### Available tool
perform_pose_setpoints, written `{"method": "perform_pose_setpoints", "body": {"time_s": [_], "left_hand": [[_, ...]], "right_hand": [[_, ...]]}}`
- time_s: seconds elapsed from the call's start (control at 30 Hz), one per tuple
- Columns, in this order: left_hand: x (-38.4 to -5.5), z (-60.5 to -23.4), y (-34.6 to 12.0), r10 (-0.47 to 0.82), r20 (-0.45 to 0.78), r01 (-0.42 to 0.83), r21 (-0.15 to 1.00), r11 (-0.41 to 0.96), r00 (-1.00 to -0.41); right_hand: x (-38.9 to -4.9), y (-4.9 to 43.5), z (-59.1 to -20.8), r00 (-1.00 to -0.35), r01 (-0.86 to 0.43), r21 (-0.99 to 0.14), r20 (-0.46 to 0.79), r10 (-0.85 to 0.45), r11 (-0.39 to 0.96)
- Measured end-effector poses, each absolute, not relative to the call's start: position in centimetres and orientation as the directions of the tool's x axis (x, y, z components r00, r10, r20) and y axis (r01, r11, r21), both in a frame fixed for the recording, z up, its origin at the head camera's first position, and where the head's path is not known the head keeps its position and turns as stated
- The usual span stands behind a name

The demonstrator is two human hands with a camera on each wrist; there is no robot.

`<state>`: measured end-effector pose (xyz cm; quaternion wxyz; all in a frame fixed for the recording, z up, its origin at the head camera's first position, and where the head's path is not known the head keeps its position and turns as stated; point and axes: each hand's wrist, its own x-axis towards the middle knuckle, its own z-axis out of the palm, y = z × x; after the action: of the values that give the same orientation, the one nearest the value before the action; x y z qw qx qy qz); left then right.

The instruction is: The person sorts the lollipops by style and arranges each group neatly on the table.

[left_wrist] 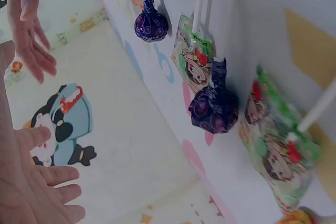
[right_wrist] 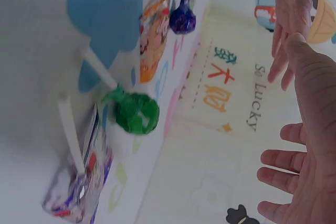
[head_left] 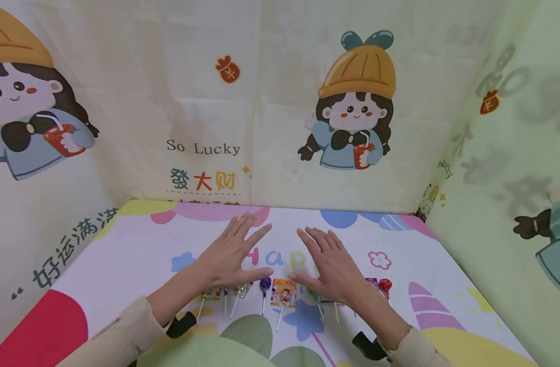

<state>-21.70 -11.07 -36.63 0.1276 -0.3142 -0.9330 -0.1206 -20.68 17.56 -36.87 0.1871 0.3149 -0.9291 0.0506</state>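
Observation:
A row of wrapped lollipops lies across the table, round ones among flat packets, with white sticks toward the person. My left hand [head_left: 228,257] hovers above the left part of the row, fingers spread and straight, holding nothing. Below it are a dark purple round lollipop [left_wrist: 214,109] and a green-edged clear packet [left_wrist: 278,153]. Over the right part hangs my right hand [head_left: 331,265], likewise spread and holding nothing. It partly hides a green round lollipop [right_wrist: 137,113] and a purple-edged packet [right_wrist: 79,187] in the head view. Between the hands lie a purple lollipop [head_left: 265,285] and an orange packet [head_left: 284,293].
A red round lollipop [head_left: 385,285] ends the row on the right. The table [head_left: 137,250] wears a white cover with colourful printed shapes and letters. Printed cloth [head_left: 270,112] hangs behind it and along both sides.

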Motion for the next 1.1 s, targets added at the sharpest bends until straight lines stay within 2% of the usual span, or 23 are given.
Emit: {"method": "perform_pose_setpoints", "body": {"time_s": [0.2,0.43,0.7,1.1], "left_hand": [[-20.4,-36.6,-12.8,0.546,0.340,0.625,0.193,0.756,-0.766],[-18.9,-37.3,-14.9,0.525,0.363,0.613,0.189,0.767,-0.769],[-17.3,-37.9,-17.4,0.469,0.331,0.555,0.249,0.793,-0.819],[-16.3,-39.9,-20.1,0.425,0.306,0.512,0.310,0.802,-0.852]], "right_hand": [[-19.6,16.5,-37.0,-0.721,-0.654,-0.066,0.357,-0.594,0.754],[-19.1,14.9,-37.5,-0.721,-0.677,-0.143,0.327,-0.611,0.722],[-18.9,12.9,-38.3,-0.704,-0.706,-0.208,0.307,-0.640,0.677],[-20.1,11.0,-39.9,-0.696,-0.716,-0.300,0.248,-0.673,0.630]]}}
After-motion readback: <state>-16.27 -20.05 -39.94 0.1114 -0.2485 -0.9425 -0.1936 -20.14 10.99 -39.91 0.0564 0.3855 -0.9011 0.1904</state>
